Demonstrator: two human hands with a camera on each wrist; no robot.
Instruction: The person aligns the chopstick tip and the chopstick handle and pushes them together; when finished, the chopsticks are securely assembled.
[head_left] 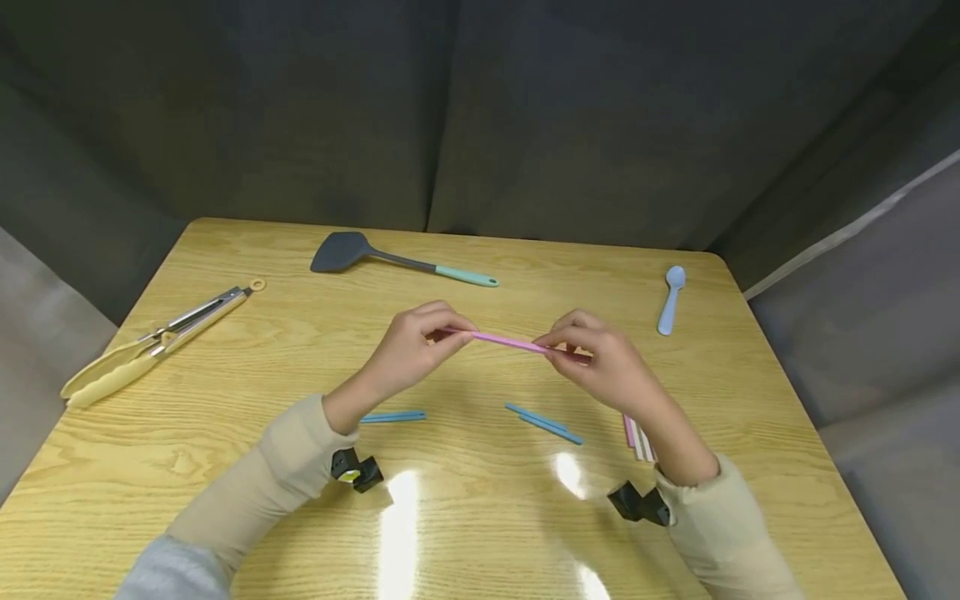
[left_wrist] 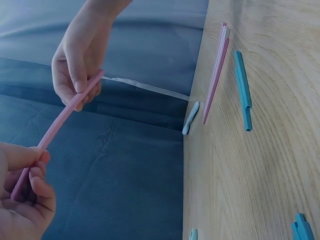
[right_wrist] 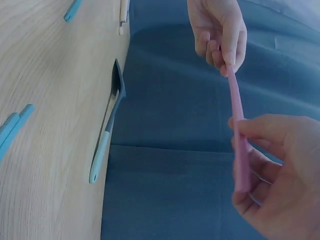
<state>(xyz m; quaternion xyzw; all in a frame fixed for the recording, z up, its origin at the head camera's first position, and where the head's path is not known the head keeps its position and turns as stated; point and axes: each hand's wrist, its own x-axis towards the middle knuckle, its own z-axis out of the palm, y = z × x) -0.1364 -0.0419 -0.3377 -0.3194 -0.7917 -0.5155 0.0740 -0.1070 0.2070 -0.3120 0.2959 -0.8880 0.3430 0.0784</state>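
Observation:
Above the middle of the table, both hands hold a pink chopstick (head_left: pixel 508 341) by its two ends. Its left part is pinched between the thumb and fingers of my left hand (head_left: pixel 422 337). My right hand (head_left: pixel 600 354) grips the other part, thumb against fingers. In the right wrist view the pink chopstick (right_wrist: pixel 240 150) runs from the left hand (right_wrist: pixel 222 37) to the right hand (right_wrist: pixel 285 165), clear of the table. Below the hands lie a blue pair of chopsticks (head_left: pixel 543 423) and more blue chopsticks (head_left: pixel 393 417), partly hidden by the left wrist.
Pink and white chopsticks (head_left: pixel 638 437) lie partly under the right forearm. A dark spatula with a mint handle (head_left: pixel 465 275) rests at the back. Yellow-tipped tongs (head_left: pixel 161 346) lie at the left, a light-blue spoon (head_left: pixel 671 302) at the back right. Dark curtains (head_left: pixel 435 117) hang behind the table.

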